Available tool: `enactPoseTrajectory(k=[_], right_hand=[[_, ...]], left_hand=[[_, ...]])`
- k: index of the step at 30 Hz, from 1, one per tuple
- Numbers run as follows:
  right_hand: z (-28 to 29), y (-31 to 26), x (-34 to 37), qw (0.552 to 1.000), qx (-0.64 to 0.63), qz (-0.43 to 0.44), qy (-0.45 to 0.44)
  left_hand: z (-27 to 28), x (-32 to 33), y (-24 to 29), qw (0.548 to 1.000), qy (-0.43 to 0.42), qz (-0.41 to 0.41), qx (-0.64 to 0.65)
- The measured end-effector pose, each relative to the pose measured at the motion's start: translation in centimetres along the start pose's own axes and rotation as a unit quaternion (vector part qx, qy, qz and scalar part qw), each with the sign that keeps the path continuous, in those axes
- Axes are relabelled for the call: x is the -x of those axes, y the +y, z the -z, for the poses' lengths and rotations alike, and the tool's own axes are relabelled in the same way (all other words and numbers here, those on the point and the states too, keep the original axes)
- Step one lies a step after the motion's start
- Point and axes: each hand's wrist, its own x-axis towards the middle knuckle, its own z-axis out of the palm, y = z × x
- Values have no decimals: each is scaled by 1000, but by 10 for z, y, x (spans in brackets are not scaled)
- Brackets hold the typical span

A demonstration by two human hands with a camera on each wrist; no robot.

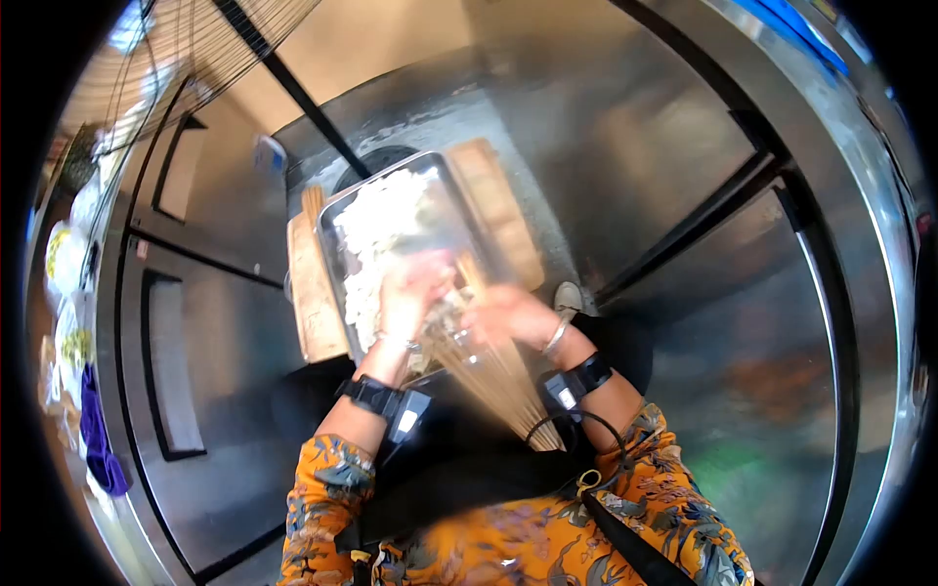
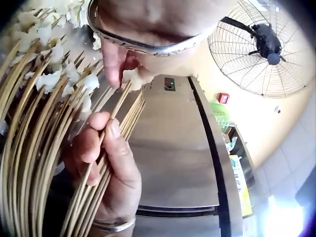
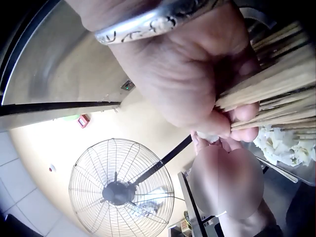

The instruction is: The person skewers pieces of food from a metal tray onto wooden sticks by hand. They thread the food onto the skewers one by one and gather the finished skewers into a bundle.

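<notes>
Skewers [image 3: 281, 79] gripped; R-wrist bangle [image 3: 160, 23] w/ illegible engraving.

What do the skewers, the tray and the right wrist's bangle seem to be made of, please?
The skewers look like matt bamboo or wood, being pale tan. The tray seems stainless steel, with a shiny grey rim. The bangle seems polished silver-coloured metal, given its bright reflections; exact metal unclear.

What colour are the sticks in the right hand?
The sticks are light tan, seen best in the left wrist view.
</notes>
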Motion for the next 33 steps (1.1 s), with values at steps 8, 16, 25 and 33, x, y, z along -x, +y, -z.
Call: enactPoseTrajectory(k=[8, 16, 25, 33], right_hand=[[5, 28, -8, 995, -17, 93, 36], [5, 26, -5, 989, -21, 139, 43], [8, 47, -36, 985, 15, 156, 77], [16, 55, -50, 987, 39, 137, 69]], left_hand=[[19, -11, -29, 998, 6, 65, -15], [-5, 0, 7, 982, 19, 173, -69], [-38, 16, 20, 983, -11, 183, 3], [-64, 16, 18, 977, -109, 178, -43]])
